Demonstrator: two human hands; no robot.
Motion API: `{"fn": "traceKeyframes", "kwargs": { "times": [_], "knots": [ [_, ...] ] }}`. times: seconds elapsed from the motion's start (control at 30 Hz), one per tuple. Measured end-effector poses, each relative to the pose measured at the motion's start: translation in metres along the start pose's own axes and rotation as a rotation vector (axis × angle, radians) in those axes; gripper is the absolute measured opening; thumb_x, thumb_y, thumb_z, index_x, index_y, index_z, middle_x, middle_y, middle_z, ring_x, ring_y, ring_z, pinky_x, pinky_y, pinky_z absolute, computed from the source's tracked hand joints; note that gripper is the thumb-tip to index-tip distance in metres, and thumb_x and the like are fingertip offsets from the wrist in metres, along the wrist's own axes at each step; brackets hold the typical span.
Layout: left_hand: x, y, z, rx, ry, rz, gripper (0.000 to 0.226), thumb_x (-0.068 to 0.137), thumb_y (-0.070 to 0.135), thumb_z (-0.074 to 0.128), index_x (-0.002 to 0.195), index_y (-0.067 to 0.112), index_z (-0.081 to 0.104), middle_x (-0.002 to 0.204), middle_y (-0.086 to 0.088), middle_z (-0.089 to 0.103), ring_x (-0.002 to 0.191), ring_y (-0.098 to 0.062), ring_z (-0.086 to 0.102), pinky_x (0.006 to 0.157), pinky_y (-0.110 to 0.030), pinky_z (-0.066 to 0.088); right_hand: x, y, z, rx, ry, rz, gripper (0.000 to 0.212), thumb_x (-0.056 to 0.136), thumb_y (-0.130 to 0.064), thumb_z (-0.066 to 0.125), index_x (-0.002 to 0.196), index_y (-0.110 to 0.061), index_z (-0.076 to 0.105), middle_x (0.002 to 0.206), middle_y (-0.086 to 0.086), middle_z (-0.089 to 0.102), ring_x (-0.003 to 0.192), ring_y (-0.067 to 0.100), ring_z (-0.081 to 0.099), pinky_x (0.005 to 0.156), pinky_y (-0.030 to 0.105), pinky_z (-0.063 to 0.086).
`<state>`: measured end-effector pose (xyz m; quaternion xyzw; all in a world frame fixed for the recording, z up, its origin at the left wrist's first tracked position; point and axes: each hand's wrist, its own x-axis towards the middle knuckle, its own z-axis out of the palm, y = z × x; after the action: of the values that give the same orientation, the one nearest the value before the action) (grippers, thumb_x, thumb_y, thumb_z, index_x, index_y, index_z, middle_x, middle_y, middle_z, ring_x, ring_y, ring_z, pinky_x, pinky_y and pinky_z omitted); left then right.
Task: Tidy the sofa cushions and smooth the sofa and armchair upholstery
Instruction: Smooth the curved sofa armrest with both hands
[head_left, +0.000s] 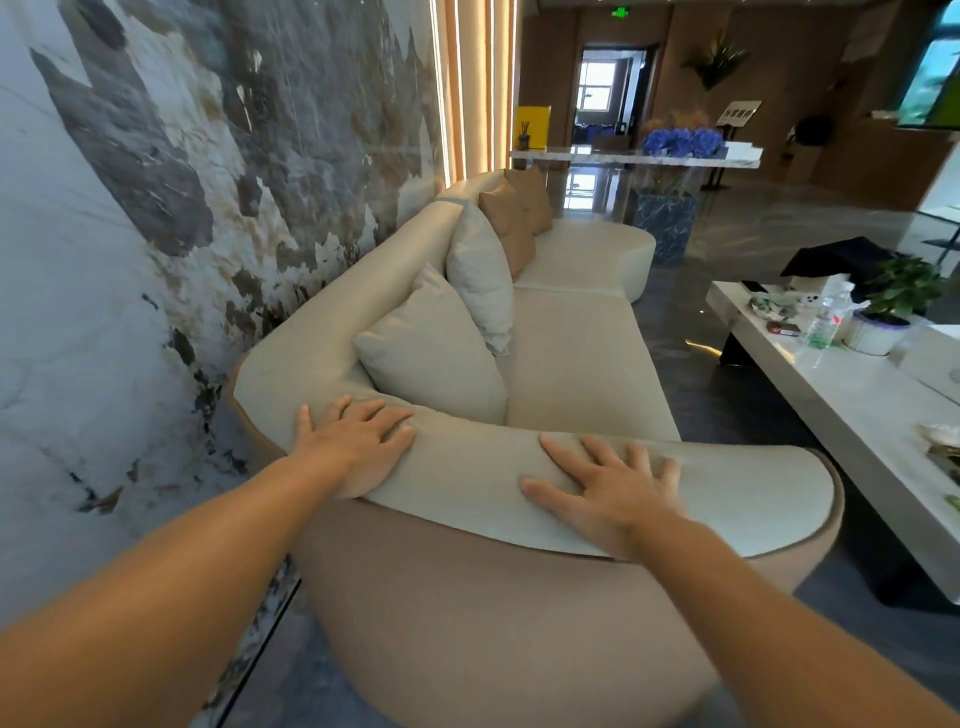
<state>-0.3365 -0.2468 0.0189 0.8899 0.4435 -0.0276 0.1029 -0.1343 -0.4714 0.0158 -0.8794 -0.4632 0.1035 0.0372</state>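
Currently both hands, left hand (358, 447) and right hand (608, 493), lie flat with fingers apart, gripping nothing, on the sofa (571, 353) armrest (478, 467) at lower centre, likely to press out creases.

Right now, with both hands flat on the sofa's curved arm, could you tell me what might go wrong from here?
Two risks, as I judge it. The left hand lies close to the nearest cream cushion, which leans against the backrest; a sweep toward it could tip it over. The right hand lies toward the rounded end of the sofa arm, beside the low table; stepping round there could knock the spray bottle.
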Motion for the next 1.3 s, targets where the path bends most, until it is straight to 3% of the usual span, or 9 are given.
{"fn": "traceKeyframes", "kwargs": {
  "times": [0.1,0.27,0.47,0.57,0.63,0.7,0.83,0.97,1.3],
  "knots": [
    [-0.003,0.001,0.006,-0.003,0.074,0.008,0.060,0.090,0.068,0.008,0.144,0.054,0.028,0.158,0.014,0.027,0.146,-0.026,0.013,0.116,-0.063,-0.002,-0.005,0.031,-0.011,-0.050,0.031,-0.052,0.086,0.065,-0.094,-0.001,0.146,-0.066,0.008,0.162,-0.016,0.024,0.143,0.024,0.023,0.112,0.046,0.015],
    [-0.007,-0.005,0.022,0.016,0.300,0.051,0.064,0.084,0.072,0.006,0.137,0.054,0.037,0.141,0.014,0.046,0.130,-0.026,0.029,0.116,-0.059,0.006,-0.010,0.040,0.009,-0.171,0.178,0.072,0.088,0.065,-0.088,-0.021,0.146,-0.060,-0.001,0.157,-0.011,0.026,0.144,0.027,0.020,0.112,0.058,0.017],
    [0.011,0.006,-0.002,0.236,0.200,0.131,0.081,0.076,0.078,-0.004,0.140,0.050,0.038,0.133,0.005,0.046,0.120,-0.028,0.035,0.099,-0.052,0.025,-0.010,0.044,-0.002,-0.072,0.149,0.018,0.094,0.065,-0.092,-0.008,0.150,-0.057,0.013,0.159,-0.014,0.029,0.147,0.021,0.019,0.117,0.050,0.015],
    [0.024,0.013,-0.003,0.281,0.232,0.252,0.082,0.076,0.079,-0.002,0.120,0.038,0.053,0.119,0.002,0.047,0.114,-0.025,0.041,0.097,-0.043,0.027,-0.008,0.045,-0.002,-0.041,0.164,-0.019,0.087,0.070,-0.089,0.003,0.149,-0.056,0.023,0.156,-0.018,0.034,0.146,0.021,0.023,0.116,0.049,0.017],
    [0.031,0.006,0.002,0.150,0.188,0.304,0.071,0.076,0.081,0.007,0.106,0.034,0.050,0.115,0.005,0.049,0.112,-0.022,0.045,0.098,-0.039,0.029,-0.005,0.045,0.000,-0.025,0.186,-0.036,0.088,0.068,-0.089,0.003,0.147,-0.057,0.026,0.155,-0.021,0.036,0.145,0.021,0.025,0.116,0.049,0.017],
    [0.035,0.004,0.005,0.058,0.092,0.275,0.066,0.075,0.084,0.012,0.106,0.036,0.045,0.120,0.008,0.055,0.113,-0.020,0.048,0.097,-0.038,0.032,-0.004,0.048,0.000,-0.022,0.195,-0.061,0.089,0.068,-0.088,0.005,0.147,-0.055,0.029,0.153,-0.023,0.037,0.143,0.019,0.026,0.115,0.049,0.017],
    [0.035,0.014,0.001,0.139,0.054,0.211,0.086,0.070,0.088,0.003,0.125,0.039,0.048,0.128,0.011,0.052,0.121,-0.017,0.045,0.105,-0.040,0.029,-0.006,0.048,-0.001,0.008,0.214,-0.082,0.089,0.070,-0.088,0.007,0.147,-0.052,0.032,0.150,-0.027,0.039,0.141,0.017,0.028,0.115,0.049,0.016],
    [0.024,0.024,0.004,0.159,0.125,0.190,0.084,0.068,0.090,-0.002,0.103,0.036,0.052,0.113,0.011,0.052,0.112,-0.018,0.046,0.099,-0.039,0.030,-0.007,0.050,0.000,0.025,0.227,-0.085,0.089,0.070,-0.089,0.009,0.146,-0.051,0.035,0.147,-0.027,0.043,0.139,0.016,0.031,0.114,0.048,0.017],
    [0.012,0.037,0.009,0.166,0.172,0.142,0.080,0.068,0.089,-0.001,0.096,0.034,0.050,0.101,0.013,0.048,0.099,-0.015,0.041,0.089,-0.037,0.028,-0.011,0.061,0.001,0.073,0.235,-0.109,0.088,0.071,-0.089,0.012,0.145,-0.050,0.039,0.145,-0.028,0.047,0.140,0.017,0.029,0.115,0.050,0.012]
  ]
}}
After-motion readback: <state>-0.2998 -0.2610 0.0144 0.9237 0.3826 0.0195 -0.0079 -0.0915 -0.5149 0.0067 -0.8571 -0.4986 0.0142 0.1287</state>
